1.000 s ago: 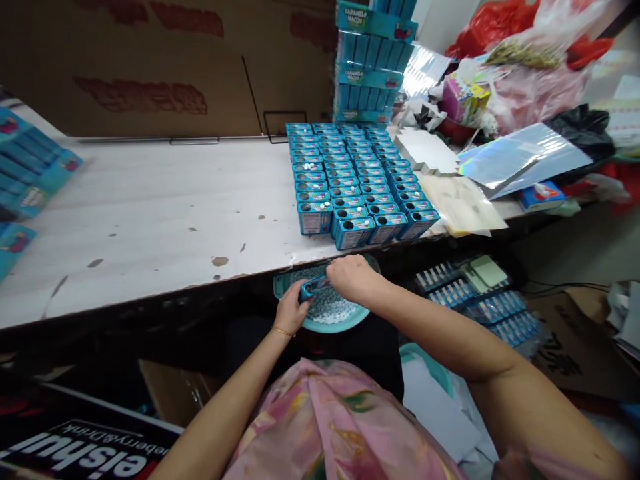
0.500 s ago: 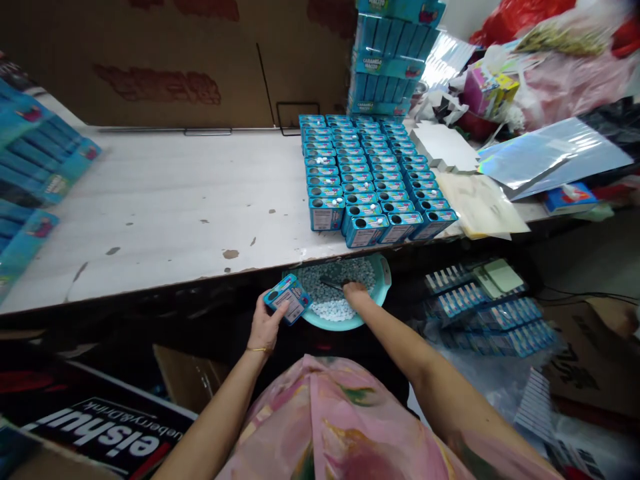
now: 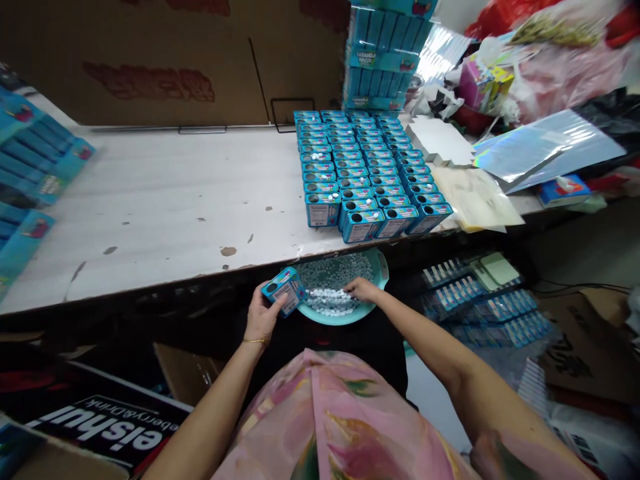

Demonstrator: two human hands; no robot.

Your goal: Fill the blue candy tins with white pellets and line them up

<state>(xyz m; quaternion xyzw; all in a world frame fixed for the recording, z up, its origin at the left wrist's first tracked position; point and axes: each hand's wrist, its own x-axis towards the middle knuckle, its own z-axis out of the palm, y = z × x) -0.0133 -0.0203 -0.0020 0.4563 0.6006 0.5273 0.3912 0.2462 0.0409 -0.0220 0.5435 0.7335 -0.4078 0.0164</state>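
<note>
My left hand (image 3: 262, 316) is closed round a small blue candy tin (image 3: 284, 292), tilted at the left rim of the basin. Its printed label faces me. Over the turquoise basin (image 3: 345, 323), my right hand (image 3: 362, 289) grips a narrow scoop (image 3: 327, 295) loaded with white candies, its end pointing toward the tin. Small white candies (image 3: 340, 267) fill the basin. Rows of matching blue tins (image 3: 354, 170) stand upright on the table beyond, with dark round openings on top and a few loose candies lying on some.
The white table (image 3: 180, 207) has its front edge just beyond the basin. Stacked display boxes (image 3: 380, 57) stand behind the tins, and more blue boxes (image 3: 37, 153) at the left. White card sheets (image 3: 440, 141) lie right of the tins. Packed trays (image 3: 495, 307) sit lower right.
My right hand has lifted slightly and shifted right, and the scoop now carries a row of candies. The tin in my left hand has moved a little left and up.
</note>
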